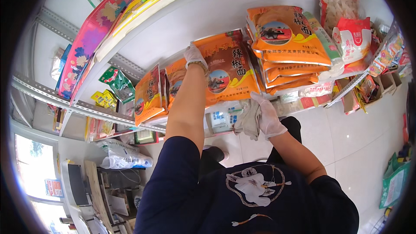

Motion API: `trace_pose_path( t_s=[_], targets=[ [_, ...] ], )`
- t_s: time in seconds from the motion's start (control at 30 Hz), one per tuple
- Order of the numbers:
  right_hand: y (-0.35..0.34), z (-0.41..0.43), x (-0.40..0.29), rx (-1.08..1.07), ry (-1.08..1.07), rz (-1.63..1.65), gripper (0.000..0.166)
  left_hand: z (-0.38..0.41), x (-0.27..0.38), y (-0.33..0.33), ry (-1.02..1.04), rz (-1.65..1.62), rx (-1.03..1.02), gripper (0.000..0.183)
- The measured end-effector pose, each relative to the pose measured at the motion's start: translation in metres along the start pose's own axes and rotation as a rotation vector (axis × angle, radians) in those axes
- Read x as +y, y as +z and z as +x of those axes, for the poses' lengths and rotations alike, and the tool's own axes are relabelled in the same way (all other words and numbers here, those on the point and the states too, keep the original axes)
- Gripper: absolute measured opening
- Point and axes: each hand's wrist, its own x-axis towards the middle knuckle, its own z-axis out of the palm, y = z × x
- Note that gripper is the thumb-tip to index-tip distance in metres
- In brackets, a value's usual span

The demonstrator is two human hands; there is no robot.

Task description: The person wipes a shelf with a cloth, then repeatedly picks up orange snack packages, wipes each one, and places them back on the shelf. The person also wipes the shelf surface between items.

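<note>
My left hand (195, 56), in a thin clear glove, grips the upper left edge of an orange packet of chili powder (227, 68) that stands upright at the shelf's front. Near that packet's lower right corner is my right hand (268, 115), gloved too, with a crumpled grey cloth (248, 118) held in it. Whether its fingertips also touch the packet is hard to tell. More orange packets (148, 94) stand at the left, partly behind my left forearm. To the right lies a stack of the same packets (286, 35).
A bag of egg noodles (352, 44) and a clear bag of pale dried food (339, 6) stand at the shelf's right. Perforated metal shelf rails (87, 113) run at the left. Below are blue-and-white packets (222, 118), open cartons (351, 96) and the tiled floor (357, 136).
</note>
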Motion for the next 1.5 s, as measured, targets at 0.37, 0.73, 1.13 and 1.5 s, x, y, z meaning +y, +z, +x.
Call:
trace_pose_path(
  t_s=[0.37, 0.73, 1.13, 1.5],
  targets=[
    [0.004, 0.01, -0.009, 0.153, -0.108, 0.017, 0.023, -0.074, -0.01, -0.023, -0.145, 0.338, -0.49, 0.04],
    [0.006, 0.005, -0.006, 0.156, -0.203, -0.064, 0.026, -0.097, -0.001, -0.022, 0.365, 0.499, -0.272, 0.033],
    [0.005, -0.028, 0.018, -0.11, 0.264, -0.295, 0.045, -0.215, -0.02, -0.14, -0.37, -0.694, 0.023, 0.041],
    [0.023, -0.027, -0.004, -0.186, 0.14, -0.805, 0.057, -0.184, 0.007, -0.133, -0.506, -1.073, 0.052, 0.069]
  ],
)
